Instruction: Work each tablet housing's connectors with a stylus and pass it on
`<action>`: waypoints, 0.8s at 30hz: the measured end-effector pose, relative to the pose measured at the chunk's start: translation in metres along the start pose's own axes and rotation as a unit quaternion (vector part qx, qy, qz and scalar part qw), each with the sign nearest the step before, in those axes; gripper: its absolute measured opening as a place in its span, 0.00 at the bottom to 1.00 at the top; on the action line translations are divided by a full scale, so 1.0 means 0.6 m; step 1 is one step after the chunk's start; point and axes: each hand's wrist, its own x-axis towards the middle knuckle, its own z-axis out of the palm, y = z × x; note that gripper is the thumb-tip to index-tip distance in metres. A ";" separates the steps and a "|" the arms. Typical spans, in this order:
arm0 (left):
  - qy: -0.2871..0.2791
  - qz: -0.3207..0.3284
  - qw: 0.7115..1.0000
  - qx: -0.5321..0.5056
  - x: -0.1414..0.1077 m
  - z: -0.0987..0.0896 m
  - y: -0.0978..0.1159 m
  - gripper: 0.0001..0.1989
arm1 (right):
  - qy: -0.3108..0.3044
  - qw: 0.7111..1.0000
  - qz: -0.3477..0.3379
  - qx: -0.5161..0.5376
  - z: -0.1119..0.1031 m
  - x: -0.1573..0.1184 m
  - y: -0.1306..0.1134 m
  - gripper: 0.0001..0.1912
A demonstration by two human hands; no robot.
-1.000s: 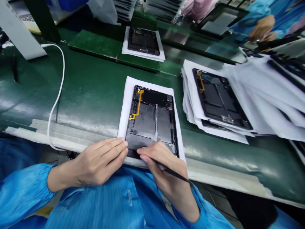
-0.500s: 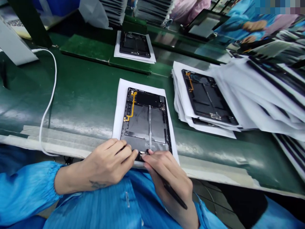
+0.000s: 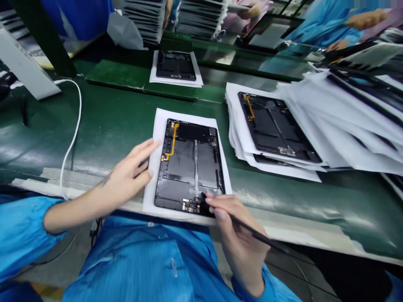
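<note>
**Figure.** Green conveyor belt point(image 3: 103, 126) bearing an open tablet rear housing point(image 3: 189, 163), which lies flat on a white paper sheet point(image 3: 149, 197) at the belt's near edge. Right of the housing: a pile of paper-backed housings point(image 3: 277, 130), fanned under loose white sheets. Beyond the housing: a second housing on paper point(image 3: 175, 66). Left of the housing: a looping white cable point(image 3: 74, 126). Far beyond the housing, at upper right: a co-worker's hand point(image 3: 367, 19), well apart from the person's own hands.

Left hand point(image 3: 126, 176): just left of the housing, with fingers point(image 3: 141, 153) extended and released, grasping nothing. Right hand point(image 3: 239, 226): at the housing's near edge, with fingers point(image 3: 217, 205) closed around a slender black tool point(image 3: 258, 235). The tool's tip sits on the housing, just beside a small circuit board point(image 3: 190, 205). Orange flex cable point(image 3: 171, 142): on the housing's upper left.
</note>
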 end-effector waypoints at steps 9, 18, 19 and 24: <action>-0.001 -0.054 0.997 0.060 0.026 0.000 0.028 0.30 | -0.099 0.993 -0.067 0.006 0.007 0.004 -0.013 0.12; -0.044 0.358 0.880 0.310 -0.045 0.045 0.002 0.16 | -0.116 0.992 -0.054 0.003 0.017 0.015 -0.016 0.10; -0.036 0.362 0.879 0.310 -0.044 0.046 -0.001 0.15 | -0.116 0.992 -0.052 0.002 0.016 0.014 -0.016 0.11; -0.048 0.363 0.871 0.328 -0.035 0.050 0.000 0.14 | -0.120 0.992 -0.033 0.015 0.010 0.011 -0.018 0.11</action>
